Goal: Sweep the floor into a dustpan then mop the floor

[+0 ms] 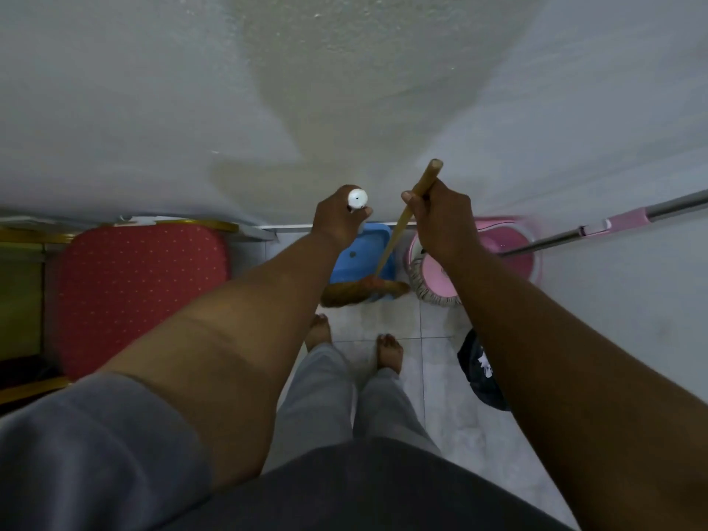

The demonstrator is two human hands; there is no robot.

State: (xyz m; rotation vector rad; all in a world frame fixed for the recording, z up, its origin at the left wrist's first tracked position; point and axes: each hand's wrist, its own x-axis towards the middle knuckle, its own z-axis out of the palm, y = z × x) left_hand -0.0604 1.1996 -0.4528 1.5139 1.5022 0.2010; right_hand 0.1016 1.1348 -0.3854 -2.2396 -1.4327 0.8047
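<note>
- Dustpan (364, 254): one, blue, on the floor (371, 320) at the foot of the wall (344, 90), straight ahead of the feet. Its upright handle ends in a white cap (357, 198).
- Broom (356, 291): one, with a wooden stick and brown bristles lying across the dustpan's near lip.
- Hands: two. The left hand (339, 220) is clenched round the dustpan handle just under the white cap. The right hand (444, 224) is wrapped round the broom stick near its top, and the stick's tip shows above the fist.
- Mop head (433, 285): one, round, pink with a pale fringe, against the bucket's near side. Cannot tell whether it sits on the floor or on the bucket.
- Mop pole (613, 224): one, steel with a pink sleeve, running off the right frame edge.
- Bucket (509, 239): one, pink, against the wall, just right of the dustpan.
- Chair (141, 293): one, with a red dotted seat and a gold frame, left of the dustpan, against the wall.
- Black bag (479, 369): one, on the floor at right, partly hidden by the right forearm.
- Bare feet: two, left (318, 331) and right (390, 352), below grey trousers.
- Open room: a narrow strip of tiles between chair and bag, where the feet stand. The wall closes it ahead.
- Surface: pale grey tiles with thin grout lines.
- Room: pale, rough-textured wall with a darker patch above the hands. Dim light.
</note>
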